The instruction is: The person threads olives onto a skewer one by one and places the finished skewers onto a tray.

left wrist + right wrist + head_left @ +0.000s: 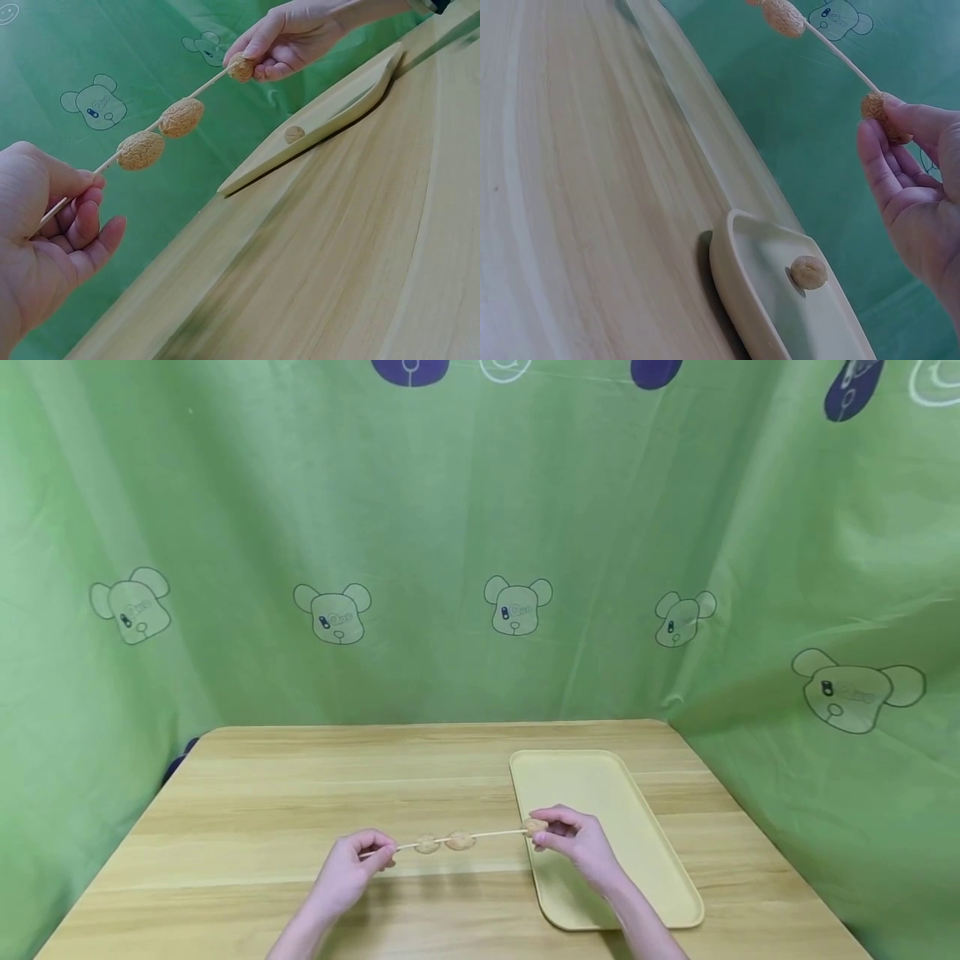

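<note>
My left hand [352, 864] pinches one end of a thin wooden skewer [498, 833] between thumb and fingers. Two light-brown, wrinkled balls [141, 150] are threaded on the skewer's middle part, close together. At the skewer's other end, my right hand [581, 843] pinches a third wrinkled ball [872, 107] against the tip; how far the stick goes into it is hidden. The skewer is held nearly level above the table, its right end over the left rim of a cream tray [600, 772]. One more ball [808, 272] lies in that tray, hidden in the head view.
The wooden table [300, 785] reaches back to a green curtain [435, 668] printed with bear heads, which also hangs at both sides. A low raised rim runs around the tray, which stands on the right half of the table.
</note>
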`<state>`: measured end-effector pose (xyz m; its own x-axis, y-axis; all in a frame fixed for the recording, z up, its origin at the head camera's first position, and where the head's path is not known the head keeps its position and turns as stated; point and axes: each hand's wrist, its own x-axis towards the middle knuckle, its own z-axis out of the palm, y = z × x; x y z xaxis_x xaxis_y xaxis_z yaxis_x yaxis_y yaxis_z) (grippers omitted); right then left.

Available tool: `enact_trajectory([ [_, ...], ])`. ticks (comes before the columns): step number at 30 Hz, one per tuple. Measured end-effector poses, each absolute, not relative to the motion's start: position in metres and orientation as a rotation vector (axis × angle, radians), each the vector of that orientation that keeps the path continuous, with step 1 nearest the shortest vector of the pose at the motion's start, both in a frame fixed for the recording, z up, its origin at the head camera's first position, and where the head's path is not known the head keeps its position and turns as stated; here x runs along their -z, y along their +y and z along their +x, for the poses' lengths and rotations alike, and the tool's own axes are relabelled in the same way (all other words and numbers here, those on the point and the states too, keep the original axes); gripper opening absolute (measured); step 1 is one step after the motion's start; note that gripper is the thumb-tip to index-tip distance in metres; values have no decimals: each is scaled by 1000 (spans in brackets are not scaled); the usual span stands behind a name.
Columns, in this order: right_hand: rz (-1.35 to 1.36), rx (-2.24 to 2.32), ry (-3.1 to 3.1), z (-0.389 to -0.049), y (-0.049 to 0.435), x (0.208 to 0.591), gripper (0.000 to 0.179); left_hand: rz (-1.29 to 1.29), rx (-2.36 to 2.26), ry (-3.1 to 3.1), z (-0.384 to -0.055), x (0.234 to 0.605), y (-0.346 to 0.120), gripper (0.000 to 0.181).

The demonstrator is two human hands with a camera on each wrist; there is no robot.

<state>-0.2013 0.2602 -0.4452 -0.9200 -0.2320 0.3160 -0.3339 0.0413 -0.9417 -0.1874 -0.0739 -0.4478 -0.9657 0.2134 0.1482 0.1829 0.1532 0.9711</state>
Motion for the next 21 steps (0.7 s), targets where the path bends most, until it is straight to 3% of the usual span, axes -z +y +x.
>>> enact_trajectory([
  [21,628,-1996,-2177,-200,252,441,37,417,-1995,2352,-187,447,-70,15],
])
